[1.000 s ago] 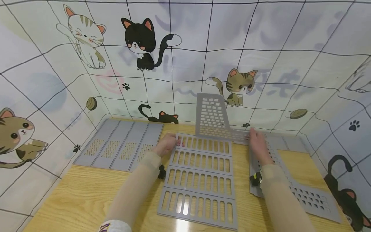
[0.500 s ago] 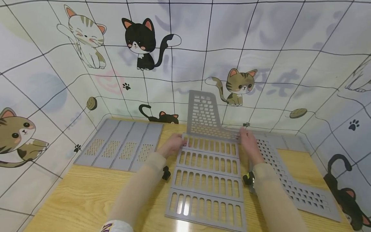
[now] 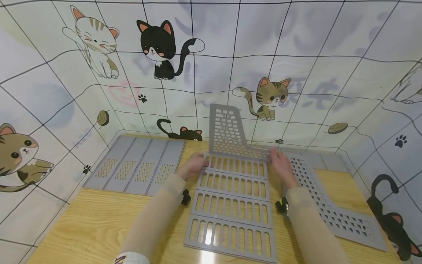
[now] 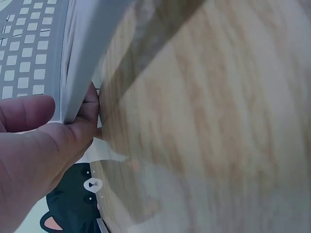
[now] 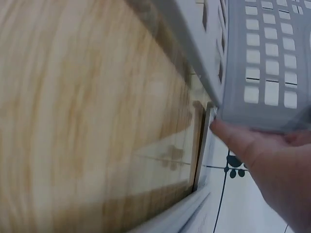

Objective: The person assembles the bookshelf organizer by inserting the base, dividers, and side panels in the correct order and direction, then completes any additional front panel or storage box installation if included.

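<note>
A grey slotted panel (image 3: 234, 176) with several rows of long openings lies in front of me, its far end raised over the table. My left hand (image 3: 193, 163) grips its far left corner, thumb on one side and fingers (image 4: 87, 114) beneath, in the left wrist view. Behind its far edge a grey L-shaped panel (image 3: 212, 135) with brick-like holes stands up, close to that edge; whether the two are joined I cannot tell. My right hand (image 3: 280, 163) holds the low right end of this panel, with fingertips (image 5: 218, 127) at its lower edge in the right wrist view.
A grey panel (image 3: 126, 154) with seams and small perforated patches lies at the left on the wooden table (image 3: 108, 223). To the right lies another angled perforated panel (image 3: 329, 200), partly behind the right arm. A cat-patterned sheet (image 3: 214, 73) encloses the back and sides.
The slotted panel and left hand shift right, then slightly back left. The L-shaped panel and right hand travel left, bringing the upright panel over the slotted panel's far edge.
</note>
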A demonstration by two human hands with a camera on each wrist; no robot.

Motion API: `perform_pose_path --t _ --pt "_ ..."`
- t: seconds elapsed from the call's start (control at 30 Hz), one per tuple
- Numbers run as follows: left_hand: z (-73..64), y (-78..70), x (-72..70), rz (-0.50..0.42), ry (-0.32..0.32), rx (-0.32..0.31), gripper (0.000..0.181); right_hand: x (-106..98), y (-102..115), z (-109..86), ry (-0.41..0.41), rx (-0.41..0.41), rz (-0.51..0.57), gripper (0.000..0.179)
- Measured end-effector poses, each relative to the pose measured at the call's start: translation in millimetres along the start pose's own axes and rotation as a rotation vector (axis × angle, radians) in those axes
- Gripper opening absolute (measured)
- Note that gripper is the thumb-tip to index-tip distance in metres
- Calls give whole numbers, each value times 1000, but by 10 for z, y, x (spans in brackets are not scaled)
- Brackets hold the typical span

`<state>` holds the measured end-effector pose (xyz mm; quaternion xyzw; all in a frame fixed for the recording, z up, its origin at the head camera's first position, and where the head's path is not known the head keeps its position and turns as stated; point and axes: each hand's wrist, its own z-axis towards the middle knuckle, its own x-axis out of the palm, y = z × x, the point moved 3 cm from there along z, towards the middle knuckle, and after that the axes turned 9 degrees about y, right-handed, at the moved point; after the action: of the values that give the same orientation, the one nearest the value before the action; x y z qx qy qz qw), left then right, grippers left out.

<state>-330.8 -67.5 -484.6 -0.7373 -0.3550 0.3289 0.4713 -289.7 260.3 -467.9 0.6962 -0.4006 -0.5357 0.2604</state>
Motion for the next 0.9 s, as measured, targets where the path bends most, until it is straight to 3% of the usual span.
perform_pose_path --t 0.17,0.4,0.67,0.8,0.9 --pt "-7 1 18 57 -7 6 29 71 27 10 42 -33 25 96" --pt "-26 -8 -5 54 -2 -13 31 122 32 42 52 -42 54 97" --pt "-89 -45 -145 269 -135 -149 26 174 153 55 44 -57 -32 93" --pt "-92 -77 -174 303 -166 -182 33 196 189 80 48 -62 -77 92" --pt "-100 -101 -188 314 -193 -185 47 211 209 103 64 -72 -78 90"
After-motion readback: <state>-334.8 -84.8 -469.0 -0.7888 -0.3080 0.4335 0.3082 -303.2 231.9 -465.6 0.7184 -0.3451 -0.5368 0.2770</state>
